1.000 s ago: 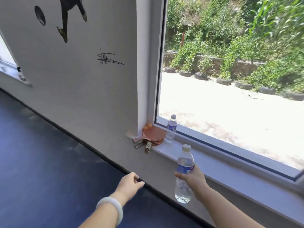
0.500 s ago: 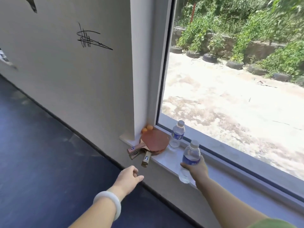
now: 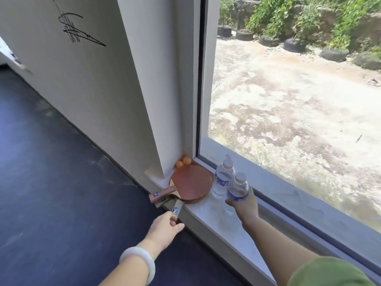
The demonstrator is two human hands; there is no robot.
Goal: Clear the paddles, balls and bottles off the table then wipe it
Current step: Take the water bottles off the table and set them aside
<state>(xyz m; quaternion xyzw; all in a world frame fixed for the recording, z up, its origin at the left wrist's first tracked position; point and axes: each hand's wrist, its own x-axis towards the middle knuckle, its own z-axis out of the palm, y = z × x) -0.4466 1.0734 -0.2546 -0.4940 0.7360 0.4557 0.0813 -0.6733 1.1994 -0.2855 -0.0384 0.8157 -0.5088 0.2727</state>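
The clearing looks nearly done, judging by what lies on the window sill [image 3: 208, 212]; a stack of red-faced table tennis paddles [image 3: 191, 185] lies flat in the corner with the handles jutting over the edge, two orange balls [image 3: 183, 162] sit tucked behind them against the wall, and one water bottle [image 3: 223, 178] stands upright just beside the paddles; the right hand [image 3: 246, 205] is wrapped round a second water bottle [image 3: 237, 187], which is upright right next to the first, its base at or just above the sill (which of the two, I cannot tell); the left hand [image 3: 164, 226] is at the end of the nearest paddle handle [image 3: 177, 206], fingers curled, though whether it grips the handle cannot be made out; the table itself is out of view, so the wiping appears to be all left, and no cloth shows here.
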